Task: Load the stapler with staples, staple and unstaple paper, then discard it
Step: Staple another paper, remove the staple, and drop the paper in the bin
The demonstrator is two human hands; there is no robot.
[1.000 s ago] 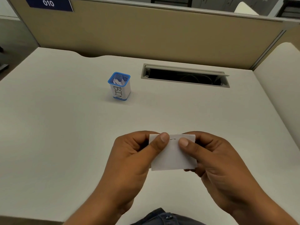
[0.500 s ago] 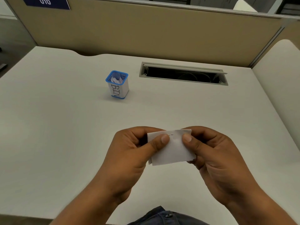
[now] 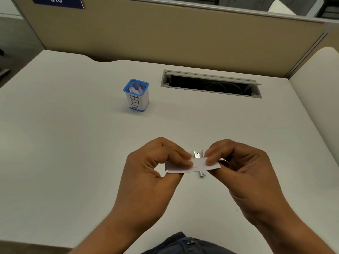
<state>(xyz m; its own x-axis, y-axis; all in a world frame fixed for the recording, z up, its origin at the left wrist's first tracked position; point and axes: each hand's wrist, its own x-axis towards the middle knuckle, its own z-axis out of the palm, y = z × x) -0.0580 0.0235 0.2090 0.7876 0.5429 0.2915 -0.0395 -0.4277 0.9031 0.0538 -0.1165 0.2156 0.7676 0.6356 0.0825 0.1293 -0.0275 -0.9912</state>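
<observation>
Close to the near edge of the desk [image 3: 73, 143], the person holds a small slip of white paper [image 3: 198, 165] between both hands, above the desk top. The left hand [image 3: 152, 167] pinches its left end, fingers [image 3: 185, 162] curled over the top and thumb under. The right hand [image 3: 238, 165] pinches the right end in the same way.

A small metal tool [image 3: 197, 154] shows above and below the slip. Whether it is the stapler or a remover, and whether the right hand also holds it or it lies on the desk, I cannot tell.

A thin mark on the paper may be a staple. If so, stapling looks done and the work is at the unstapling. What is left is to free the slip and drop it in the blue-rimmed bin [image 3: 137, 101], which stands well apart farther back with scraps already inside.
</observation>
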